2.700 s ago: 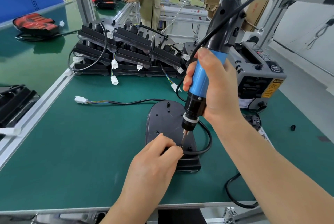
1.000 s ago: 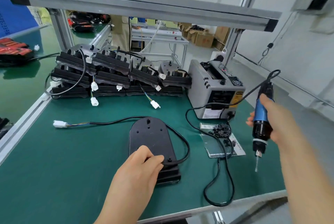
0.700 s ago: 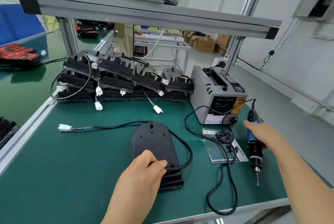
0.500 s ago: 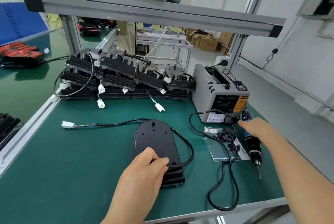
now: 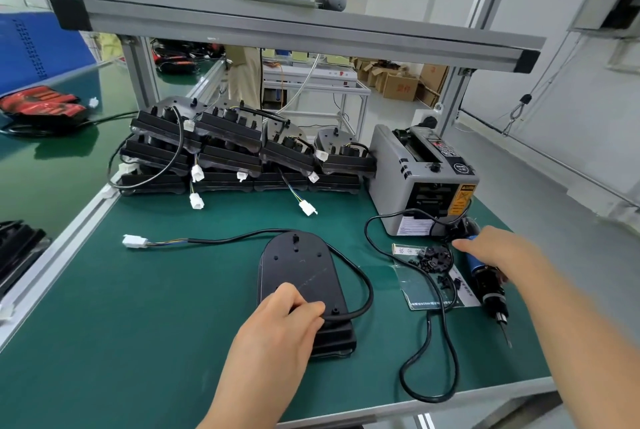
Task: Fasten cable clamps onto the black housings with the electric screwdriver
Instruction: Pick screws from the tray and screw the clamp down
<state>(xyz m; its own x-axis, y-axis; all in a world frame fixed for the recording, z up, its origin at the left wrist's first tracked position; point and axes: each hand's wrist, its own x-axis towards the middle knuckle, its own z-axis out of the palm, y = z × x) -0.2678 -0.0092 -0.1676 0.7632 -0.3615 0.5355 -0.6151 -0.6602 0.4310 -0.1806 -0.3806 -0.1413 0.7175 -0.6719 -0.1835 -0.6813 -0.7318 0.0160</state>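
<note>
Steadying the black housing point(image 5: 298, 269), lying flat near the middle of the green bench point(image 5: 138, 342), with the left hand point(image 5: 277, 335): fingers point(image 5: 311, 307) bent and bearing down on its near end, just beside the point where the cable point(image 5: 371, 293) is looping back in. Resting the right hand point(image 5: 498, 252) over the blue grip of the electric screwdriver point(image 5: 485, 281), itself lying on the bench to the right, bit pointing toward the near edge; not showing whether those fingers are closing round the grip or merely lying across it. Showing loose cable clamps point(image 5: 434, 255) heaped on a clear bag just left of the screwdriver, a grey dispenser point(image 5: 391, 169) behind, and stacked housings point(image 5: 225, 148) along the far edge.

Judging the housing to be a rigid, fairly light moulded shell, probably sliding on the smooth mat unless pressed from above; taking hold best at the thick near block, clear of the stiff cable. Treating the clamps as tiny and easily scattered, calling for a fingertip pinch. Gripping the screwdriver, likely cord-dragged, at the blue sleeve.
</note>
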